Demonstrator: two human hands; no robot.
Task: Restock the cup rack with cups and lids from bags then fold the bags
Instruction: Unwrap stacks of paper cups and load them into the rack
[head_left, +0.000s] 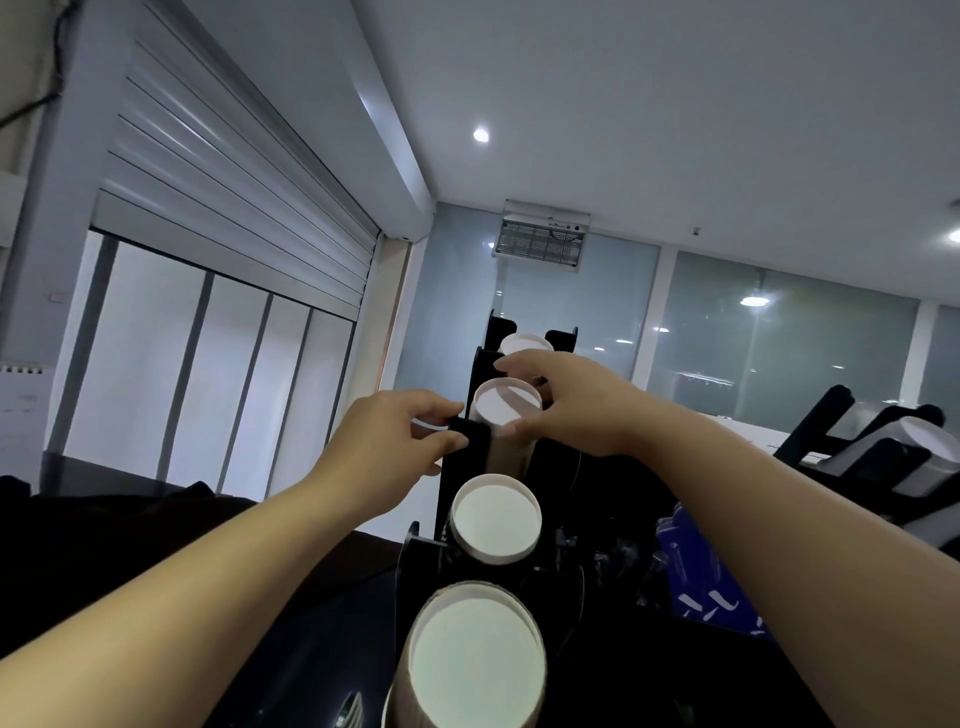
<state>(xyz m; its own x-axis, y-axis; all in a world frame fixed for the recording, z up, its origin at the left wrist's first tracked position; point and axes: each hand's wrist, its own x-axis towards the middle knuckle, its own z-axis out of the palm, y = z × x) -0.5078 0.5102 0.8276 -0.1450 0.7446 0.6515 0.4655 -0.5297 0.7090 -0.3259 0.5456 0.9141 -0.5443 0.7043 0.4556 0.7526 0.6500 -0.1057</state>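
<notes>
Our right hand (576, 405) curls round the end of a stack of paper cups (506, 408), thumb under its white rim and fingers over the top. The stack lies in the black cup rack (475, 444), in the second slot from the top, with its white base facing us. Our left hand (395, 441) pinches the rack's left side wall between thumb and bent fingers, just beside that stack.

Above the held stack, in the rack's highest slot, the top stack (525, 344) shows partly behind our right fingers. Below it the third stack (496, 519) fills the next slot, and the nearest stack (475, 660) lies in the lowest slot, closest to us.

The rack stands on a dark worktop (311, 649). To the rack's right a blue bag (711, 582) lies on the worktop, and farther right a second rack (857, 452) holds more cups. Left of the rack a grey roller shutter (234, 182) hangs half lowered.
</notes>
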